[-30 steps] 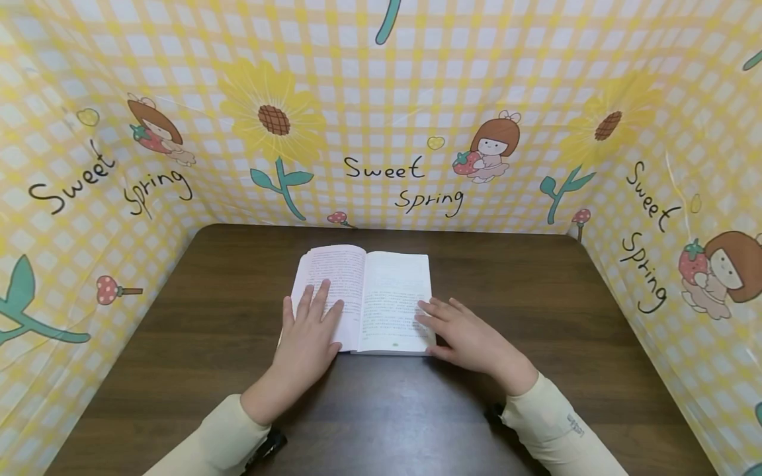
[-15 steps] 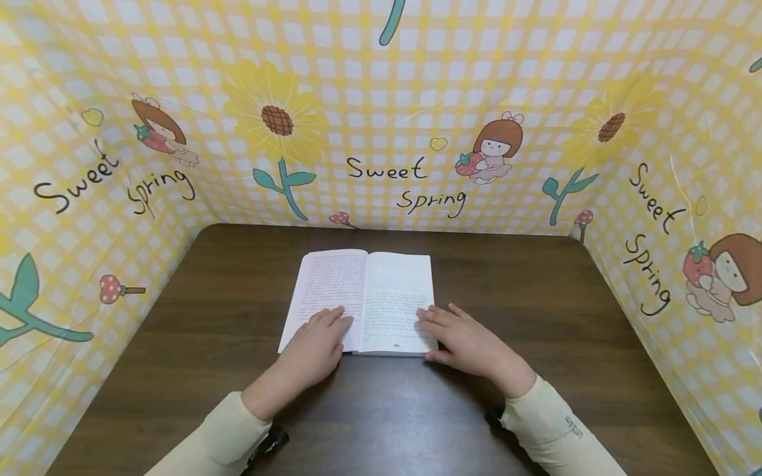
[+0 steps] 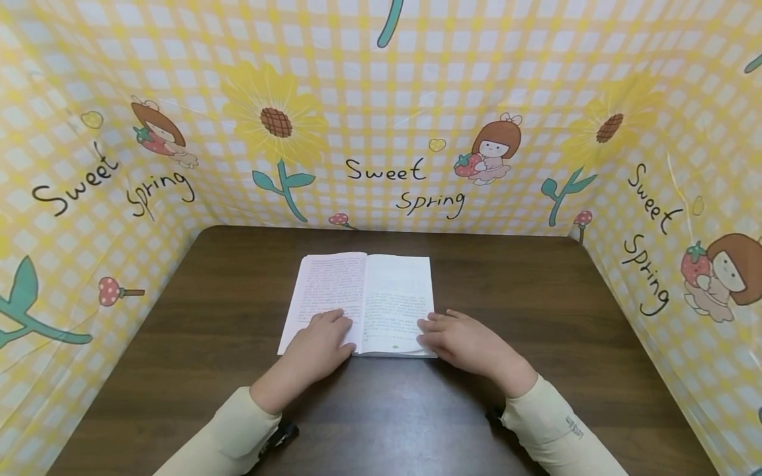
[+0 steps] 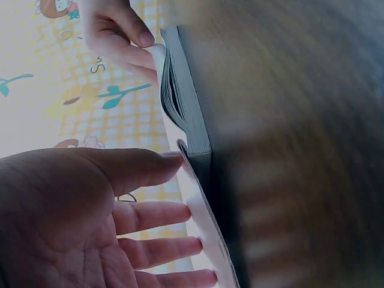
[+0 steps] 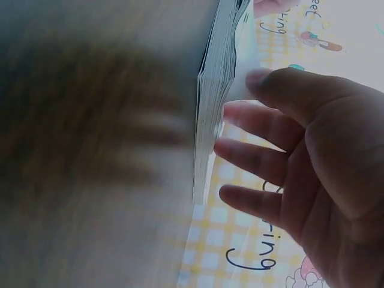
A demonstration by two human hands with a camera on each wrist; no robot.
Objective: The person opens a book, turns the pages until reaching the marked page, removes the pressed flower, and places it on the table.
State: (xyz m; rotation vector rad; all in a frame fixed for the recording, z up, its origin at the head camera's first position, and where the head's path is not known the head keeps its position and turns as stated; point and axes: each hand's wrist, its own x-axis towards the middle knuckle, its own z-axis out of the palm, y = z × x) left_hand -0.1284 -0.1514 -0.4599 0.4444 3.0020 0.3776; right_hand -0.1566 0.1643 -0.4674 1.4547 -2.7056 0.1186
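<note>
An open book (image 3: 395, 277) lies on the brown table, printed text on both pages. My left hand (image 3: 318, 344) rests on the lower part of the left page, its fairly straight fingertips (image 4: 201, 243) touching the paper and the thumb by the bottom edge near the spine. At the lower right corner, my right hand (image 3: 467, 340) pinches the edge of the right page (image 5: 245, 87) between thumb and index finger. That corner curls up off the stack, and in the left wrist view the page edges (image 4: 171, 90) bulge apart. The other right fingers reach along the book's side.
The dark wooden table (image 3: 178, 370) extends around the book on every side. A yellow checked cloth (image 3: 387, 99) with flowers and printed words stands as a wall at the back and along both sides. Black straps (image 3: 280, 436) show under the sleeves.
My left hand has slid down the left page toward its lower edge, fingers drawn closer together. My right thumb has moved in at the page corner, which has lifted slightly.
</note>
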